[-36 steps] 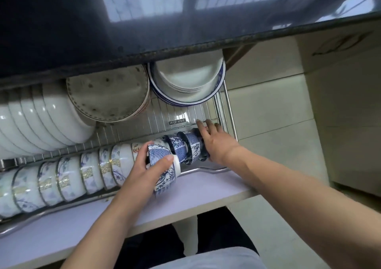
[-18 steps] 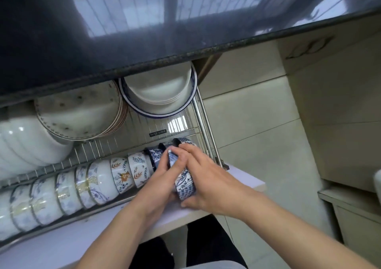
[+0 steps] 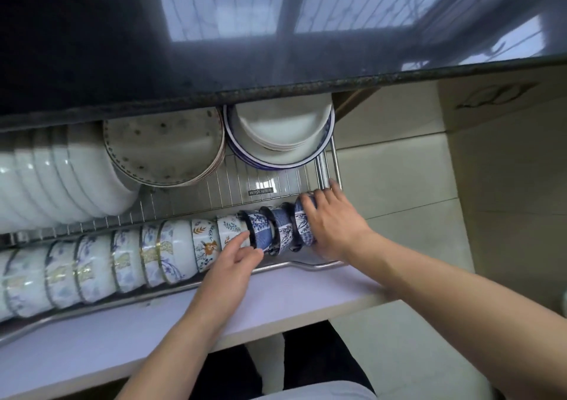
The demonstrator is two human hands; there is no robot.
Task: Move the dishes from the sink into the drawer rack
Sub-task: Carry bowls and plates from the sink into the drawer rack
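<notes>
The drawer rack (image 3: pixel 214 195) is pulled out below the dark countertop (image 3: pixel 122 46). Along its front row, patterned bowls (image 3: pixel 122 255) lie on their sides. Three blue-and-white bowls close the row at the right. My right hand (image 3: pixel 334 224) presses flat against the base of the last blue bowl (image 3: pixel 303 224), fingers spread over its top. My left hand (image 3: pixel 227 264) touches the first blue bowl (image 3: pixel 260 230) with an extended index finger and holds nothing. The sink is out of view.
Speckled plates (image 3: pixel 165 148) and a stack of white dishes (image 3: pixel 282 129) stand at the back of the rack, with large white bowls (image 3: pixel 61 178) at the left. The white drawer front (image 3: pixel 122 332) runs below the hands. Tiled floor (image 3: pixel 399 184) lies to the right.
The blue bowl that both hands held half a second ago now lies in the row. My right hand has moved to the row's right end, and my left hand has let go.
</notes>
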